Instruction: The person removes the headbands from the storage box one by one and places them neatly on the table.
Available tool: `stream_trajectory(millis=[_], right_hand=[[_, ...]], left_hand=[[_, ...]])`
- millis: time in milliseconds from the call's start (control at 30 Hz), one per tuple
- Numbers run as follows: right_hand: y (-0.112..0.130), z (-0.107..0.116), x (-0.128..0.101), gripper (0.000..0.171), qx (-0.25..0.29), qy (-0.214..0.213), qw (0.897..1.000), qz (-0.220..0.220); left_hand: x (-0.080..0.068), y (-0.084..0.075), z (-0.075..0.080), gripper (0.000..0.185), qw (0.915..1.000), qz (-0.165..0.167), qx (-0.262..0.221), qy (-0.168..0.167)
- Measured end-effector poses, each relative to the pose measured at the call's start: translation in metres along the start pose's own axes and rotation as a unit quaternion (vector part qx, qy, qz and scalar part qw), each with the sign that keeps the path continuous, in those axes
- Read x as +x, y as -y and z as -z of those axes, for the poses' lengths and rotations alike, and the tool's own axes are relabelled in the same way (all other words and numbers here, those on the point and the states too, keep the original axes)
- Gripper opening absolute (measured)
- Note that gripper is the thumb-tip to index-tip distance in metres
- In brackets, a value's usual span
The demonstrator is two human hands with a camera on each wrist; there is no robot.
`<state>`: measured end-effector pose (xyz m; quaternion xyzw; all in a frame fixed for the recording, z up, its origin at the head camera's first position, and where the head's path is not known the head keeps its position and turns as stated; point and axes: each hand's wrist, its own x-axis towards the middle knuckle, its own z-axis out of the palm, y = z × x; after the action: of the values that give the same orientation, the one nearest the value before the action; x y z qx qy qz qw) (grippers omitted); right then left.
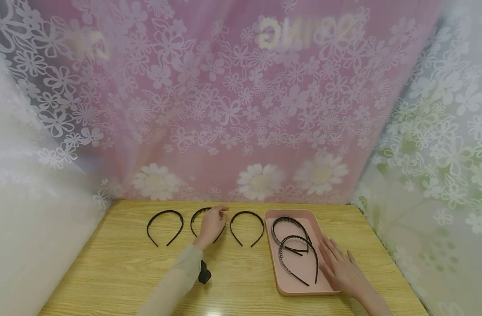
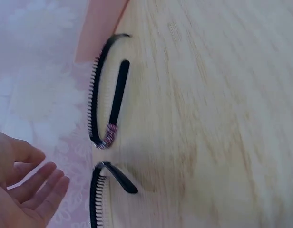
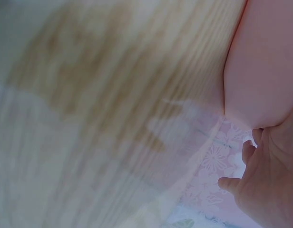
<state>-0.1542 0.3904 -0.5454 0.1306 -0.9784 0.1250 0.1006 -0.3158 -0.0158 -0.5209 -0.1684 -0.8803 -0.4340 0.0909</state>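
2 hands open: left over middle headband, right flat on tray edge.

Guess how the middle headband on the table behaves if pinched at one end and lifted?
The middle headband is a thin open arc, so probably light and springy, flexing rather than flopping. Its toothed inner edge, seen beside the left hand, may snag fingers or the next headband. Lying flat on the table, it looks unlikely to roll.

Five black headbands, three on the table, two in one pink tray.
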Motion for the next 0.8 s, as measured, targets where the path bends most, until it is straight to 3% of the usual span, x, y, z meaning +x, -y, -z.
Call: stream_trajectory(millis=[267,467,800], right_hand=[[-0.001,0.0,0.0,0.061,-0.004,0.003,1.0,-0.004],[-0.001,0.001,0.0,0.062,0.001,0.014,1.0,-0.01],[0.002,0.001,0.0,0.061,-0.002,0.009,1.0,-0.006]], left_hand=[[-0.008,-0.031,-0.008,0.019,0.9967,-0.069,-0.027,-0.034],[-0.012,-0.061,-0.021,0.021,0.9956,-0.073,-0.059,-0.001],[-0.014,-0.086,-0.053,0.021,0.9932,-0.092,-0.059,0.041]])
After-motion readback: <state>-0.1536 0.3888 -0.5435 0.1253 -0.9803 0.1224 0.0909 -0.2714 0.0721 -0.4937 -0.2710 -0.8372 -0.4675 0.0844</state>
